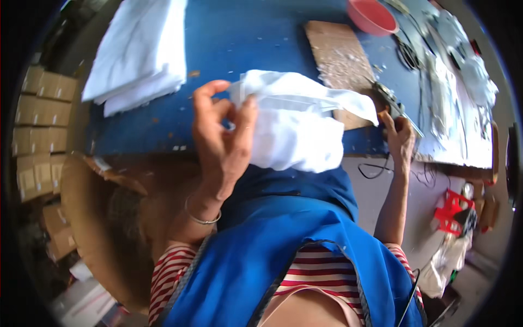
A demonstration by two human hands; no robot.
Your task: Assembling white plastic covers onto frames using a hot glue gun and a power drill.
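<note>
Left hand: the left hand (220,139) is raised over the near edge of the blue table (245,32), thumb and fingertips pinched shut on one corner of a white cloth piece (294,128).
White cloth piece: it hangs and folds to the right of the pinch, its upper edge stretching toward the right hand, its lower fold drooping past the table edge over the blue apron (272,245).
Right hand: the right hand (400,139) sits at the right end of the table edge, fingers wrapped around a dark hand tool (392,101); the tool's tip points up and left toward the far end of the cloth.
Cloth to tool: the cloth's right tip lies just beside the tool; whether they touch cannot be told.
Wrist: a thin metal bangle (202,218) circles the left wrist.
Table top: a worn cardboard pad (338,60), flecked with white scraps, lies under and behind the cloth's right end; a stack of white cloth (141,49) lies at the far left, well apart from both hands; a red bowl (373,16) stands at the far edge.
Right side: a litter of white cut pieces (463,92) and dark cords covers the table's right end.
Left side: cardboard boxes (43,125) are stacked beside the table.
</note>
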